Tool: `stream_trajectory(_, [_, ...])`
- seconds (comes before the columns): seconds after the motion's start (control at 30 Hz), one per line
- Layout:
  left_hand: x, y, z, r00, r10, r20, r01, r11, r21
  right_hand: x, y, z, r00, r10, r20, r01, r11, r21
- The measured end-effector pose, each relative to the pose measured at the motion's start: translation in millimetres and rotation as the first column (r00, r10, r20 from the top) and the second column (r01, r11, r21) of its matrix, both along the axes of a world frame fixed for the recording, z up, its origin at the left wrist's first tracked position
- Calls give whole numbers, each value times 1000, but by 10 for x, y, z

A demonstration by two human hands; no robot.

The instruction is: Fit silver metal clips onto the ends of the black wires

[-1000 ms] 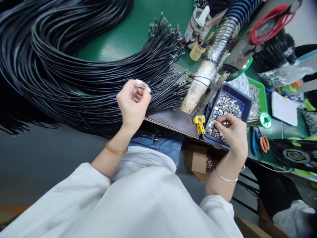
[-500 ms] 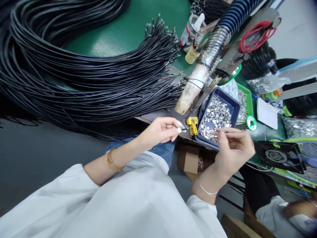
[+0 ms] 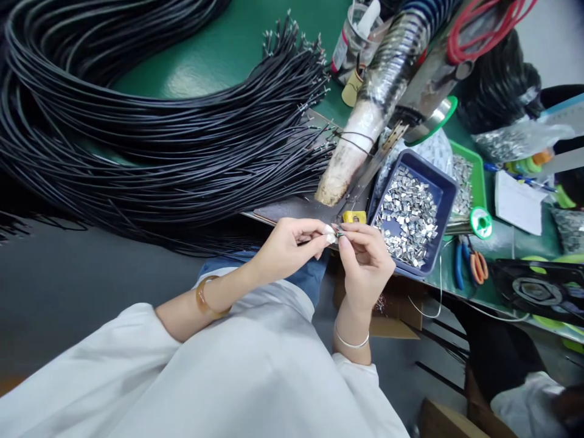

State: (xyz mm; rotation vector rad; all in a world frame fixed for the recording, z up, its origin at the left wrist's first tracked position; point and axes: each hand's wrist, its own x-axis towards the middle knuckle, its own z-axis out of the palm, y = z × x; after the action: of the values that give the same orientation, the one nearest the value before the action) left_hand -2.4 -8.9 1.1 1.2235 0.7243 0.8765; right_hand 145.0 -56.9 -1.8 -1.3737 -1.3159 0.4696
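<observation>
My left hand [image 3: 294,244] is closed in a pinch on the tip of a black cable [image 3: 337,234], with white coverings on its fingertips. Meeting it from the right, my right hand [image 3: 366,255] pinches at the same spot. A small metal part seems to be between its fingertips, mostly hidden by them. Just beyond the fingers a yellow clamp-like tool [image 3: 354,216] shows in part at the table edge. Beside my right hand stands a dark blue tray [image 3: 449,185] holding many small silver metal parts [image 3: 413,213].
A large bundle of black cables [image 3: 182,143] spreads over the green table [image 3: 201,76]. A duct hose [image 3: 351,149] slants down near the hands. Farther right are a green tray [image 3: 477,176], a solder spool [image 3: 480,222], pliers [image 3: 478,267] and a fan [image 3: 538,286]. A co-worker's sleeve [image 3: 524,395] shows lower right.
My right hand has moved left from over the blue tray to meet my left fingertips. The view has shifted slightly, and the pliers beside the tray now show.
</observation>
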Motion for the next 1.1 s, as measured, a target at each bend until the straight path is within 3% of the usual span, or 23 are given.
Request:
stream_trajectory(0.13, [-37,2,-9,993,-56,-108,69,990,123,41,-27,13,999,23,34,-22,999,-29])
stream_trajectory(0.2, [-54,9,-19,980,-20,-196,71,965,253,60,-42,20,998,29,59,-26,999,-39])
stream_trajectory(0.27, [-67,16,-39,962,81,-261,49,888,457,74,-55,21,996,26,90,-24,999,-28])
stream_trajectory(0.33, [-79,23,-65,932,207,-297,41,754,655,84,-63,13,992,23,124,-22,1000,-7])
stream_trajectory(0.43, [-94,26,-98,867,348,-356,95,587,804,89,-66,-4,988,30,151,-28,1000,-14])
stream_trajectory(0.53, [-92,6,-122,837,381,-394,146,538,830,70,-70,-14,995,38,91,-33,998,-60])
stream_trajectory(0.6, [-77,-30,-132,874,332,-355,98,595,798,41,-79,-15,999,33,21,-32,997,-68])
stream_trajectory(0.63, [-66,-52,-133,903,283,-324,59,664,746,23,-84,-15,1000,26,-3,-26,998,-62])
stream_trajectory(0.7, [-45,-93,-123,955,147,-256,15,843,537,-14,-90,-14,1000,9,-9,-9,999,-34])
stream_trajectory(0.77, [-34,-111,-94,986,14,-164,26,970,242,-42,-86,-14,1000,0,10,0,1000,-13])
stream_trajectory(0.83, [-38,-95,-55,997,-46,-56,46,999,-8,-54,-71,-11,1000,-13,24,14,1000,-10])
stream_trajectory(0.9, [-53,-53,-18,997,-66,27,69,986,-152,-52,-55,-3,995,-69,68,69,998,13])
stream_trajectory(1.0, [-73,16,12,995,-71,65,84,969,-233,-42,-51,14,967,-182,177,154,975,162])
stream_trajectory(1.1, [-62,51,14,998,-13,66,29,972,-234,-44,-67,16,932,-190,308,88,945,315])
